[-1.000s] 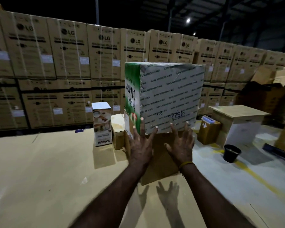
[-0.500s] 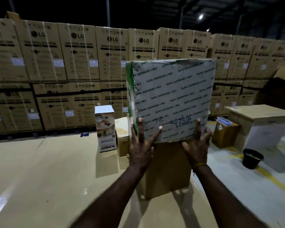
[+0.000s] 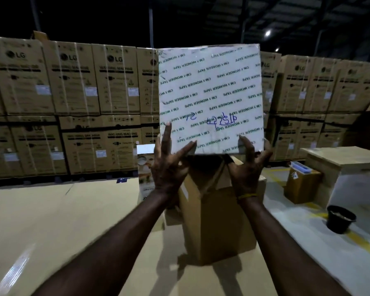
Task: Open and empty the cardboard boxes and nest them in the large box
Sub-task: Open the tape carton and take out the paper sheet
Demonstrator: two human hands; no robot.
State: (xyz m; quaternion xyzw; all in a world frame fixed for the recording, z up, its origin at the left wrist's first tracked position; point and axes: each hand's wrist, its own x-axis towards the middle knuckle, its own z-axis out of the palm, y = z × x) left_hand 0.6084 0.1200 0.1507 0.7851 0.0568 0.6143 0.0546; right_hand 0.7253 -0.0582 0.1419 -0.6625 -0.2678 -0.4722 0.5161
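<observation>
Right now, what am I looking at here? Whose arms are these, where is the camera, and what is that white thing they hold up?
There is no machine here: these are a person's two bare arms, filmed by one camera worn on the person's head, looking forward and down. The left hand and the right hand hold up a white box wrapped in printed tape, gripping it at its lower edge. Just below it stands a brown box with its top flaps open, on a wide cardboard-covered surface. A small printed carton peeks out behind the left hand. Stacked washing machine cartons form the wall behind. On the right floor sits a black bucket.
</observation>
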